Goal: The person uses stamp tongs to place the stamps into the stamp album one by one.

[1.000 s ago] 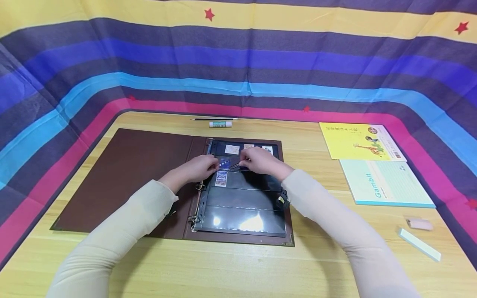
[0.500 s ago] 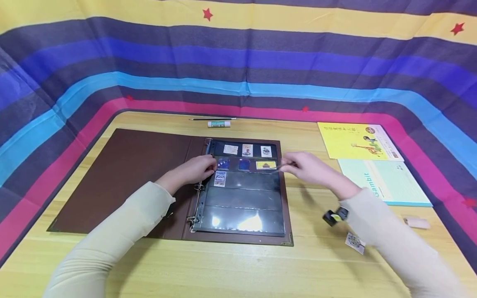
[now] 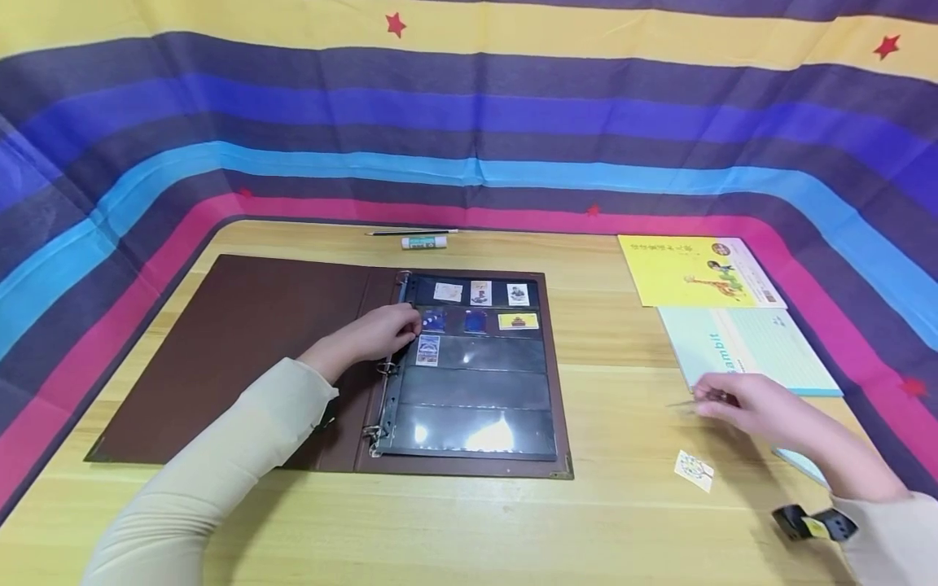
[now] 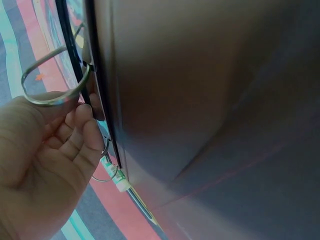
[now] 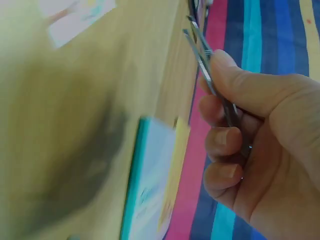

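A brown stamp album (image 3: 242, 350) lies open, a black pocket page (image 3: 476, 389) on its rings. Three stamps fill the top row; two dark blue stamps and a yellow stamp (image 3: 518, 321) sit in the second. One blue-and-white stamp (image 3: 428, 351) is at the left of the third row. My left hand (image 3: 377, 334) pinches the page's ring-side edge near a metal ring (image 4: 55, 102). Right of the album, above the table, my right hand (image 3: 755, 407) grips metal tweezers (image 5: 231, 112), whose tips are apart with nothing between them. A loose stamp (image 3: 694, 471) lies below that hand.
At the right lie a yellow booklet (image 3: 696, 273) and a pale green notebook (image 3: 755, 346). A pale bar (image 3: 801, 464) is partly hidden by the right forearm. Behind the album are a glue stick (image 3: 423, 242) and a pencil (image 3: 410, 233). Striped cloth surrounds the table.
My right hand has moved with the tweezers from the second-row pockets out to the right, uncovering the yellow stamp and the loose stamp on the table. My left hand stays at the page edge.
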Available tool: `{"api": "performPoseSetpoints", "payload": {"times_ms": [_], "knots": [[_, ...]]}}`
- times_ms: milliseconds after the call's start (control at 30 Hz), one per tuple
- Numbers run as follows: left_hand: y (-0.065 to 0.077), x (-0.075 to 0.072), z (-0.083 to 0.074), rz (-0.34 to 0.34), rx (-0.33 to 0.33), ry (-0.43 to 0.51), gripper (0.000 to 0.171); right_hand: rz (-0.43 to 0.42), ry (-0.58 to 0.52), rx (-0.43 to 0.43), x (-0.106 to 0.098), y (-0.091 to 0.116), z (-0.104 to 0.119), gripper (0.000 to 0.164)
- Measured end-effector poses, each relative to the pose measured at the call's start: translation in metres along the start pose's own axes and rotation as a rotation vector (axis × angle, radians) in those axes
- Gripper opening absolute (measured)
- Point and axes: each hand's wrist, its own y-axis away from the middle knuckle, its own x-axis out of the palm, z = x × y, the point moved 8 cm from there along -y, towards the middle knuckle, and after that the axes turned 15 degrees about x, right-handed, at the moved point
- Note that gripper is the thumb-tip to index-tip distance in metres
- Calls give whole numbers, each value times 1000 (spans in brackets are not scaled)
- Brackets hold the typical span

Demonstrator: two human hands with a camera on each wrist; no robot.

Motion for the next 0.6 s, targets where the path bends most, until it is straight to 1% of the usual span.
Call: {"api": "performPoseSetpoints", "payload": {"times_ms": [133,233,367,433,500,600], "knots": [[0,-1,0,-2,-3,-1,4,62,-10,-1,8,20,-14,13],[1,-1,0,-5,-6,-2,4,70,-34,-64,12,27,-14,16],[1,0,1,-3,-10,4,4,79,-72,-138,17,31,-10,19],[1,0,2,-1,-11,9,4,87,-80,-159,19,30,-7,20],[0,0,2,2,-11,9,4,88,-79,-163,20,29,-6,20],[0,0,2,4,-11,5,5,50,-47,-139,20,26,-5,20]]}}
